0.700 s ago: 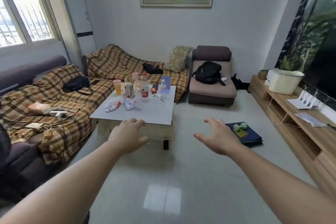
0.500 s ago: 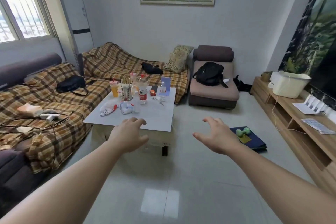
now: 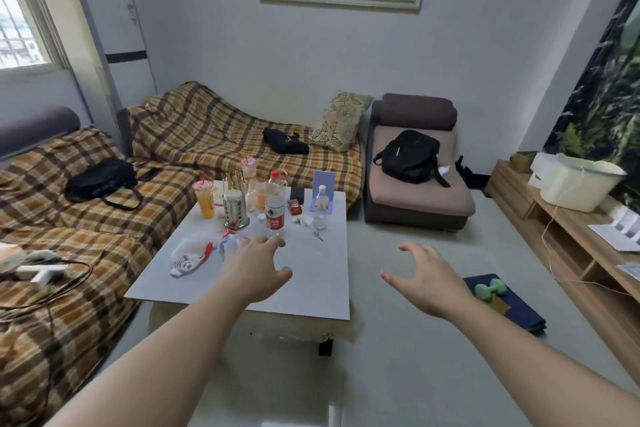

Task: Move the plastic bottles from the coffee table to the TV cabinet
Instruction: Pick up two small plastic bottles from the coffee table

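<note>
Far left, a plaid-covered sofa (image 3: 86, 229) carrying a black bag (image 3: 100, 178). Next, the white surface (image 3: 311, 274) of the coffee table, crowded at its far end: an orange drink cup (image 3: 205, 199) with a straw, a perforated metal holder (image 3: 236, 210), then a plastic bottle with a red label (image 3: 275, 206) standing upright near the middle, and further right a smaller clear bottle (image 3: 321, 206) upright in front of a pale blue card (image 3: 323, 180). Between the two bottles, a red packet (image 3: 295, 207) lying flat. Nearer the front left of the surface, a crumpled white bag (image 3: 188, 253). Left hand (image 3: 258, 267) stretched over the surface, fingers spread and empty, fingertips just short of the red-label bottle, not touching it. Right hand (image 3: 424, 282) out over the floor beside the surface's right edge, also spread wide and holding nothing. Beyond, a brown armchair (image 3: 419, 184) bearing a black backpack (image 3: 408, 156). On the floor right of the right hand, a green dumbbell (image 3: 490, 288) on a dark mat (image 3: 512, 308). Far right, the wooden TV cabinet (image 3: 568, 246) with a white tub (image 3: 578, 180) on top, well apart from both bottles.
</note>
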`<move>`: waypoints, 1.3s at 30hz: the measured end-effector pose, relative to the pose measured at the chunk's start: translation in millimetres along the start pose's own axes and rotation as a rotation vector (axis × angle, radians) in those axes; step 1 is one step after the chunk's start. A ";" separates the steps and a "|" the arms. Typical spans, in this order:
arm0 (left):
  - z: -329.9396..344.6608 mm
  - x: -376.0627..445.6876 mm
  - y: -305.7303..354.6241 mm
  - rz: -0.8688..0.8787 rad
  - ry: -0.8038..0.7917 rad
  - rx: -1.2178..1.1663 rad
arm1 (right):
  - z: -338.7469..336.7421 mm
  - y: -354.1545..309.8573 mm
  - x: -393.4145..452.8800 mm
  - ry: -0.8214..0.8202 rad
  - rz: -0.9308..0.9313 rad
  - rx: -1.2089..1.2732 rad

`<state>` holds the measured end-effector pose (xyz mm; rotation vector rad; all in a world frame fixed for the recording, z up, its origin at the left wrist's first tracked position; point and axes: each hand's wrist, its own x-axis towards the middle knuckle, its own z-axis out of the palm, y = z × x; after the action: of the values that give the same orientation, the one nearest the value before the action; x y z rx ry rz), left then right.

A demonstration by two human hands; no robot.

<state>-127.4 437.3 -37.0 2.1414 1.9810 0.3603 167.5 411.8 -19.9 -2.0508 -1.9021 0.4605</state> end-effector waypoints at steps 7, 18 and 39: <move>15.7 120.5 -50.5 -0.047 -0.014 -0.016 | 55.7 -33.2 134.8 -0.040 -0.025 0.047; 61.9 315.0 -125.5 -0.193 -0.145 -0.060 | 149.5 -63.1 360.6 -0.106 0.017 0.178; 191.3 506.5 -234.4 -0.088 -0.649 0.051 | 248.3 -100.9 627.3 -0.164 0.153 0.001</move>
<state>-253.7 964.2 -270.4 1.8579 1.6937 -0.3635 12.7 1046.2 -217.2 -2.2293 -1.8378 0.6859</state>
